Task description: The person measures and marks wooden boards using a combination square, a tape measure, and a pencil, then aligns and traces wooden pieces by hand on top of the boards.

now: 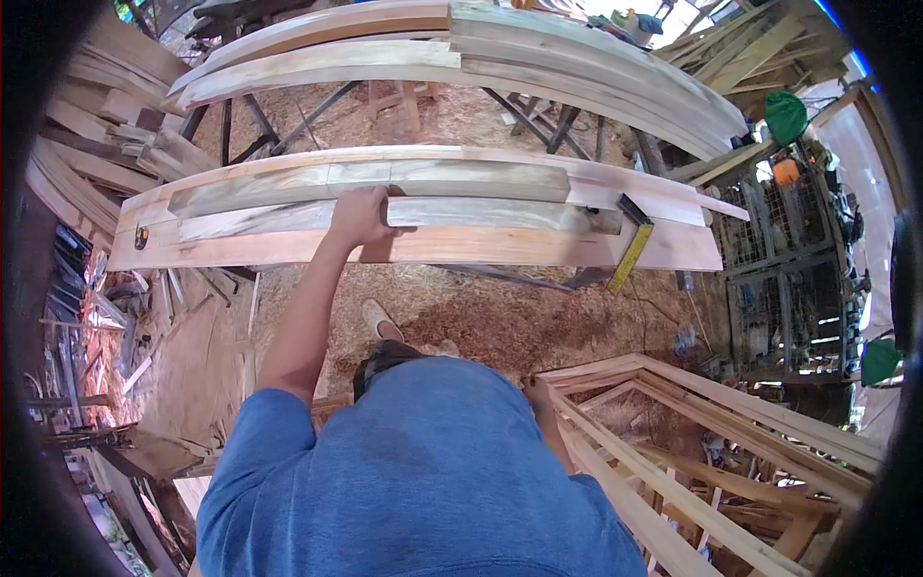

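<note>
My left hand (361, 217) is curled over a narrow, pale wooden strip (481, 213) near its middle, thumb on the near side. Right behind that strip and parallel to it is a thicker wooden piece (461, 180) with thin lines across its face. Both rest on wide reddish boards (288, 252). At their right end lies a try square (630, 252) with a black stock and a yellow blade, which reaches past the board edge. My right hand (538, 388) hangs low by the corner of a wooden frame (615, 368); its fingers are mostly hidden by my body.
A small tape measure (141, 237) sits at the boards' left end. Behind, long planks (596, 82) lie on metal trestles. Stacked timber (106, 135) fills the left side, and a wire-mesh rack (784, 250) stands at right. Wood shavings (461, 313) cover the floor.
</note>
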Demonstrator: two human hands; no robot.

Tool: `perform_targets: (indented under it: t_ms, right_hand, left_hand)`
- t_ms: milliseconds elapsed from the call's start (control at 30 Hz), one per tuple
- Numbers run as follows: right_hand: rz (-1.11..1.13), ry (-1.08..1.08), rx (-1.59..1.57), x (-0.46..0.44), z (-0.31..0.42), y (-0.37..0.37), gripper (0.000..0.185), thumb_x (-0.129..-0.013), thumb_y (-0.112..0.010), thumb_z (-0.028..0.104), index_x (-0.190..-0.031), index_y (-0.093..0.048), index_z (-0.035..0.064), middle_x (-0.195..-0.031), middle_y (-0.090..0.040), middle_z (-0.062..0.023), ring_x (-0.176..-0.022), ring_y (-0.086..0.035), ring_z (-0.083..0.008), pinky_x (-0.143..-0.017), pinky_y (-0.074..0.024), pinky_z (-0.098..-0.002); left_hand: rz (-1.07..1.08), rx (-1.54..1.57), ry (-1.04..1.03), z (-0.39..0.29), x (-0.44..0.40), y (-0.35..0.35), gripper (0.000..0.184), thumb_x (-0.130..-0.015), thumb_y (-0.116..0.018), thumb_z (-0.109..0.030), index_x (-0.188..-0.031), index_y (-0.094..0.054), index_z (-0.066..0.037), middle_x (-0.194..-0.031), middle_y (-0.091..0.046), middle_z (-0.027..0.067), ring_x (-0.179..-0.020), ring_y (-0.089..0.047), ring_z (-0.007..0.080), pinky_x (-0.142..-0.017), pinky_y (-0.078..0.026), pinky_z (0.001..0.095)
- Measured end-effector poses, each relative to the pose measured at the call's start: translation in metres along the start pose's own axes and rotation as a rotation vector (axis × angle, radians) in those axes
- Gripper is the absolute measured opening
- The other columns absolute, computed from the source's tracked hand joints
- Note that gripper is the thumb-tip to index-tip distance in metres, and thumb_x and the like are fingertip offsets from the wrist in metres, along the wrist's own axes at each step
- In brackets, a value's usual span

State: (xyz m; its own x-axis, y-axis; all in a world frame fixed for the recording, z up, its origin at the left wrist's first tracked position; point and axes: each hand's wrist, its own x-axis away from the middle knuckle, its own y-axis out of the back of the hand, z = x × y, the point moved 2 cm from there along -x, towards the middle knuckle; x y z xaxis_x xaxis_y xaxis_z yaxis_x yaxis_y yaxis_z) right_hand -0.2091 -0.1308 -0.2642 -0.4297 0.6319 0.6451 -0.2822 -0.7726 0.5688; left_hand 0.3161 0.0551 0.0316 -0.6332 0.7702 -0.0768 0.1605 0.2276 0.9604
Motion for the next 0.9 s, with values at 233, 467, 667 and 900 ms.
perform_targets:
  t_ms: [233, 467, 667, 900]
  right_hand:
    - [-0.769, 0.332, -0.214, -0.054, 0.084, 0.112, 0.037, -0.103, -0.057, 0.035, -0.087, -0.06, 0.0019, -0.079, -0.064, -0.0099, -0.069, -0.058, -0.0202, -0.064, -0.0478, -0.0385]
    - [-0.821, 0.672, -0.576, -0.116, 0.205, 0.293, 0.028, -0.098, -0.062, 0.029, -0.097, -0.063, 0.0005, -0.07, -0.066, -0.0089, -0.062, -0.064, -0.0187, -0.058, -0.051, -0.0348]
    - [-0.487, 0.638, 0.16, -0.179, 0.265, 0.325, 0.042, -0.101, -0.052, 0.036, -0.117, -0.064, -0.0013, -0.096, -0.068, -0.0314, -0.087, -0.068, -0.0427, -0.078, -0.054, -0.0484]
    - [-0.289, 0.337, 0.571, -0.196, 0.304, 0.305, 0.072, -0.102, -0.044, 0.059, -0.139, -0.051, -0.0024, -0.139, -0.052, -0.0347, -0.131, -0.05, -0.0481, -0.106, -0.0434, -0.0521]
  left_hand:
    - [0.011, -0.047, -0.055, -0.018, 0.029, -0.006, 0.072, -0.065, -0.088, -0.046, -0.114, -0.059, -0.002, -0.109, -0.068, 0.0201, -0.101, -0.066, 0.039, -0.088, -0.053, 0.0478]
    - [-0.142, -0.078, -0.17, -0.001, 0.048, -0.038, 0.056, -0.069, -0.085, -0.031, -0.109, -0.059, -0.002, -0.127, -0.063, 0.0211, -0.122, -0.058, 0.0414, -0.102, -0.046, 0.0511]
    - [-0.244, -0.1, -0.224, 0.009, 0.056, -0.057, 0.051, -0.07, -0.08, -0.025, -0.11, -0.059, -0.001, -0.133, -0.059, 0.0253, -0.126, -0.055, 0.0429, -0.104, -0.043, 0.0551]
    - [-0.089, -0.093, -0.179, 0.008, 0.059, -0.052, 0.055, -0.076, -0.076, -0.022, -0.122, -0.055, 0.001, -0.146, -0.049, 0.028, -0.138, -0.047, 0.0421, -0.115, -0.037, 0.0561]
